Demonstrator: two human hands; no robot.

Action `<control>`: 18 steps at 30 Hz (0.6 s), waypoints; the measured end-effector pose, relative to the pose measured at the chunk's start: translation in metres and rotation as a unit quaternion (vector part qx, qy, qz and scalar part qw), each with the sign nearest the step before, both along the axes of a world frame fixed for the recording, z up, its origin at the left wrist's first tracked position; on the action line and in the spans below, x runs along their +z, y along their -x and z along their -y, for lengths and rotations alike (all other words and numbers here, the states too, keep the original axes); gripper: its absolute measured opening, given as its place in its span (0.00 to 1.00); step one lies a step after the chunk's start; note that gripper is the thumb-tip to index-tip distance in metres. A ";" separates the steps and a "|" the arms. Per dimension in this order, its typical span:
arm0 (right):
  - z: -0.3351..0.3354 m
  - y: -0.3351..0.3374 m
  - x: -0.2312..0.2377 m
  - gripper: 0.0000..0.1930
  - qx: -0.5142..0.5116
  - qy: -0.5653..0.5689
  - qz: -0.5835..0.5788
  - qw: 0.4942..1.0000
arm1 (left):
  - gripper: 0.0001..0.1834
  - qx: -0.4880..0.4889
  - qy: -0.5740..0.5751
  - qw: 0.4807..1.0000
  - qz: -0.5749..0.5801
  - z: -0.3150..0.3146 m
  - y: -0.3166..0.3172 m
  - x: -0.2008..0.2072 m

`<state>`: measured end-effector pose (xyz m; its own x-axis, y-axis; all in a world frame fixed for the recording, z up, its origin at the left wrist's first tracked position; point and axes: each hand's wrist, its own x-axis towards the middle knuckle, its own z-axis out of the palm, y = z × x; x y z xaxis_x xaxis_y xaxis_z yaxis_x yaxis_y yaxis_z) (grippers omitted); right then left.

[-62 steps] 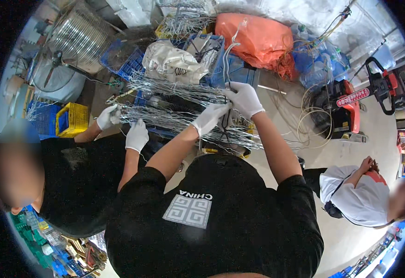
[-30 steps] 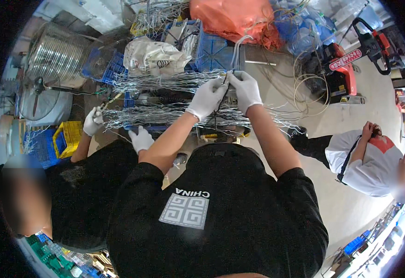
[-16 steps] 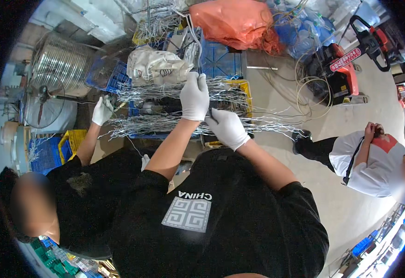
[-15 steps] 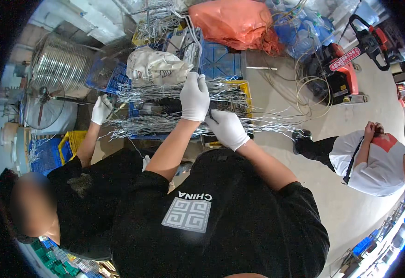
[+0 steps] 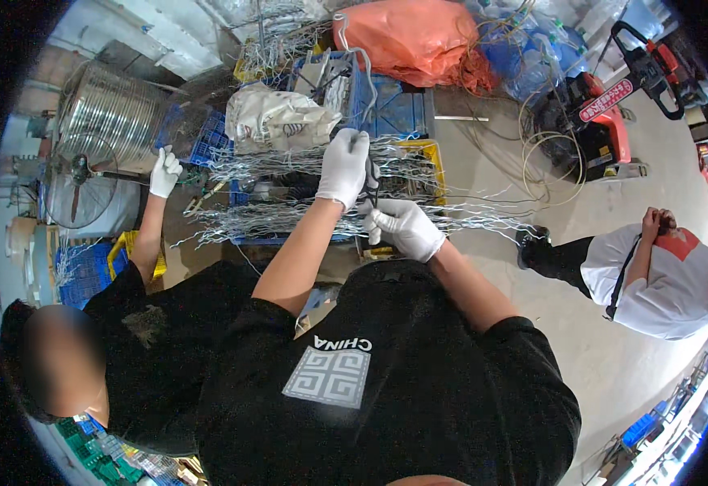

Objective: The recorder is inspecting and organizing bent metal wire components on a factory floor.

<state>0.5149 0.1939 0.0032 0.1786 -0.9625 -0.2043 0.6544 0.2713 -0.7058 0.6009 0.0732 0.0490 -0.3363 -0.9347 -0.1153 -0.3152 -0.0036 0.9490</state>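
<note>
Both my hands wear white gloves and meet over a crate of wires. My left hand (image 5: 343, 172) is closed on a bent pale-grey wire (image 5: 368, 77), which rises from its fingertips and curls over at the top. My right hand (image 5: 406, 228), just below and to the right, is closed around a slim black tool (image 5: 372, 185), apparently pliers, whose upper end reaches beside my left hand. Its jaws are hard to make out. Twisted silver wires lie in two rows, an upper bundle (image 5: 281, 166) and a lower bundle (image 5: 289, 223), beneath my hands.
A co-worker's gloved hand (image 5: 165, 172) is raised at left, near a fan (image 5: 81, 182). Beyond the wires are a white sack (image 5: 277, 117), a blue crate (image 5: 394, 109) and an orange bag (image 5: 410, 40). A red-and-black machine (image 5: 605, 121) and another person (image 5: 653, 279) are at right.
My right hand has turned, and the black tool now shows upright beside my left hand. The grey wire has swung right. The co-worker's hand has moved up and away from the wires.
</note>
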 end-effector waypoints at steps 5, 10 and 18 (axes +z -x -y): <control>0.007 0.004 0.001 0.13 0.045 0.070 -0.426 0.901 | 0.12 0.030 0.125 0.988 0.088 0.001 -0.010 -0.037; 0.012 0.004 0.003 0.13 -0.063 -0.022 -0.402 0.913 | 0.11 0.023 0.042 0.998 0.038 -0.006 -0.007 -0.031; 0.003 0.027 -0.034 0.13 -0.043 -0.080 -0.302 0.949 | 0.07 -0.040 -0.307 0.899 -0.309 0.008 -0.038 -0.043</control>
<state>0.4881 0.1914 -0.0310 -0.0961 -0.9162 -0.3890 0.1675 0.3703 -0.9137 0.6386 0.0649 0.0059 -0.5775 -0.7283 -0.3689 0.2490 -0.5874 0.7700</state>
